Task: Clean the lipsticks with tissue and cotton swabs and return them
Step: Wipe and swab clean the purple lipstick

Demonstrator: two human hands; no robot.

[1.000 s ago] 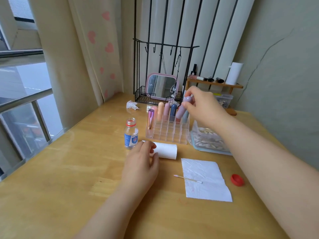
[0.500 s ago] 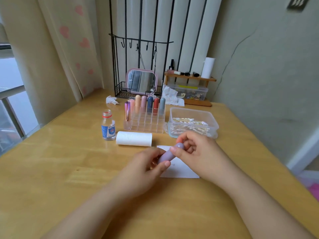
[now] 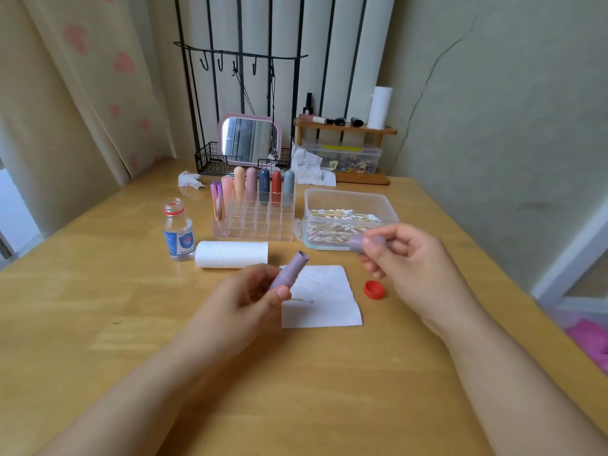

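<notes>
The table (image 3: pixel 98 307) is pale varnished wood, smooth, with a soft sheen; on it at centre frame lies a thin, matt white tissue sheet (image 3: pixel 324 301), lightly creased; just above and left of it a tissue roll (image 3: pixel 232 254) of soft, dimpled paper; the lipstick tube (image 3: pixel 289 269) in the left hand (image 3: pixel 237 304) and the cap (image 3: pixel 365 242) in the right hand (image 3: pixel 414 268) look like matt mauve plastic; the organiser (image 3: pixel 260 222) is clear, glossy plastic, as are the swab box (image 3: pixel 348 205) and the small bottle (image 3: pixel 178 233); the bottle cap (image 3: pixel 374 289) is red, shiny plastic; the rack (image 3: pixel 240 57) in the upper middle is black metal wire; the curtain (image 3: pixel 82 77) at upper left is matt cloth.
</notes>
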